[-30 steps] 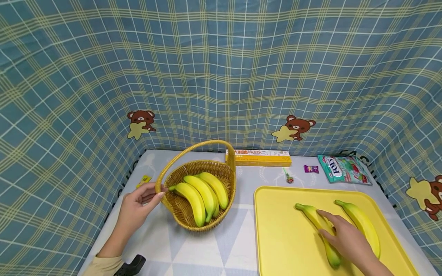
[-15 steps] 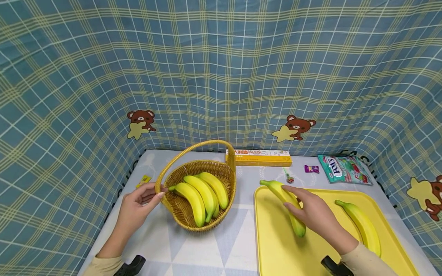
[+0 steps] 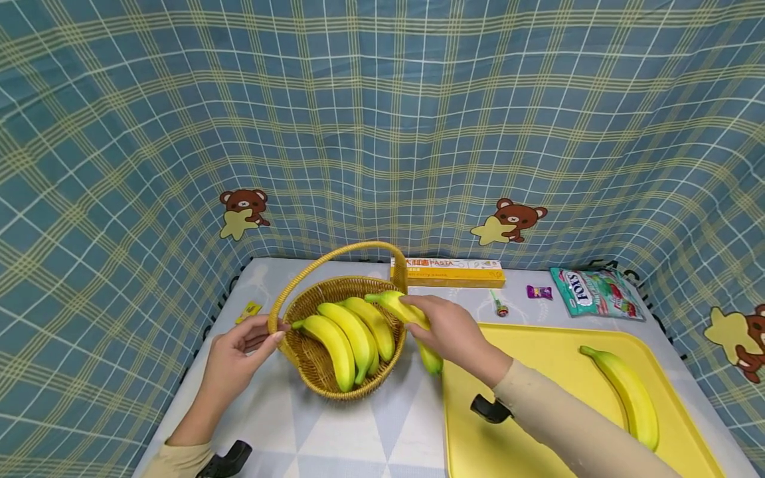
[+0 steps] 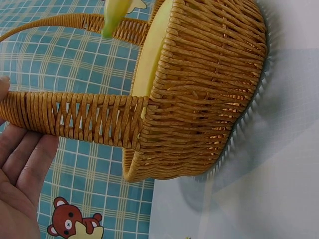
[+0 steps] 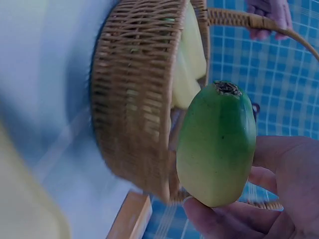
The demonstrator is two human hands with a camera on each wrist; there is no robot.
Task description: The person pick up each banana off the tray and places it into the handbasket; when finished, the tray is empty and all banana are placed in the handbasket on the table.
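Note:
My left hand pinches the handle of a wicker basket on its left side; the left wrist view shows thumb and fingers on the woven handle. Several yellow bananas lie side by side inside the basket. With my right hand I grip another banana, its stem end over the basket's right rim. In the right wrist view that banana's green tip faces the camera, with fingers curled round its side. One more banana lies on the yellow tray.
Behind the basket stands a pasta box. A lollipop, a purple wrapped candy and a teal candy bag lie behind the tray. A small yellow packet is left of the basket. Plaid cloth surrounds the table.
My right hand has picked up a banana from the tray and carried it left to the basket's right rim. The left hand and basket have stayed in place.

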